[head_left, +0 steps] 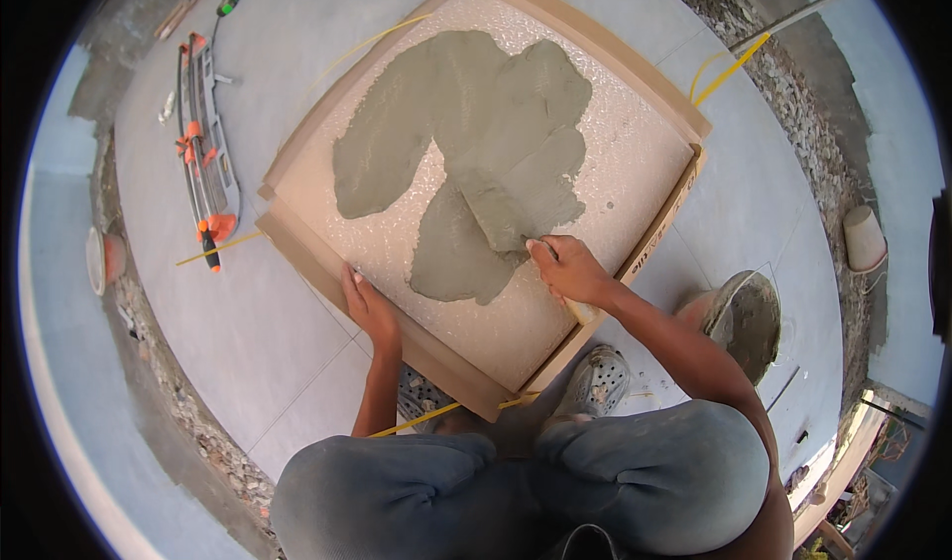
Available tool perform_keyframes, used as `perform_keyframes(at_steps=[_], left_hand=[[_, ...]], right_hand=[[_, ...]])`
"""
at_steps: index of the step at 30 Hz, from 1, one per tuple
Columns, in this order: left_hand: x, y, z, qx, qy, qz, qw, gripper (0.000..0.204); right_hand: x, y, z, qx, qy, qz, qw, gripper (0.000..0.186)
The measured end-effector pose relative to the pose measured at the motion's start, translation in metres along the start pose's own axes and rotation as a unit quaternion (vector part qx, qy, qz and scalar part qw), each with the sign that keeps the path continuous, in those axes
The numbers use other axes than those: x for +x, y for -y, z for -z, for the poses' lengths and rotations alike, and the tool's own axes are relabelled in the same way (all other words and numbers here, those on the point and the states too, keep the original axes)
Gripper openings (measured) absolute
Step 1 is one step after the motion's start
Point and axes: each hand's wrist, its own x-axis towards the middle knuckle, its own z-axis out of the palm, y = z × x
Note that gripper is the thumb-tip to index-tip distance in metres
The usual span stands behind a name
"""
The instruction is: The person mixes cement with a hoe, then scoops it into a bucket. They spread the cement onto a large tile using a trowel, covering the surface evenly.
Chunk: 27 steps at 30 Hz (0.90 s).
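A large square pale, glossy slab, seemingly a tile (635, 154), lies in a shallow open cardboard box (402, 342) in front of my knees. Grey mortar (466, 89) is spread in thick, overlapping patches over its middle. My right hand (573, 271) is closed round the handle of a trowel (499, 213). The mortar-smeared blade lies against the spread, pointing away to the left, and the light handle end shows below my fist. At the box's near left side my left hand (371, 307) grips the cardboard edge, fingers partly hidden.
A manual tile cutter (203, 154) with orange parts lies at the left on pale floor tiles (307, 387). A bucket of mortar (749, 327) stands at the right beside my leg. Yellow straps (732, 69) stick out round the box. Rubble (808, 124) lines the floor's edge.
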Motion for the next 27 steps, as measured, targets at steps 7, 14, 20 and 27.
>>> perform_keyframes(at_steps=[7,14,20,27], left_hand=[[-0.005,-0.012,-0.006,-0.031,0.025,0.020,0.999,0.053],[-0.008,-0.017,-0.003,-0.011,0.039,0.016,0.999,0.053],[-0.007,-0.013,-0.001,-0.028,0.032,0.030,0.999,0.053],[-0.005,-0.018,-0.004,-0.008,0.049,0.017,0.999,0.053]], right_hand=[[0.123,0.017,0.134,0.140,-0.218,-0.020,0.966,0.039],[0.202,0.065,0.144,0.086,-0.156,-0.020,0.984,0.035],[0.205,0.122,0.077,-0.193,-0.006,0.023,0.981,0.043],[0.139,0.069,0.031,-0.265,0.087,0.125,0.952,0.045]])
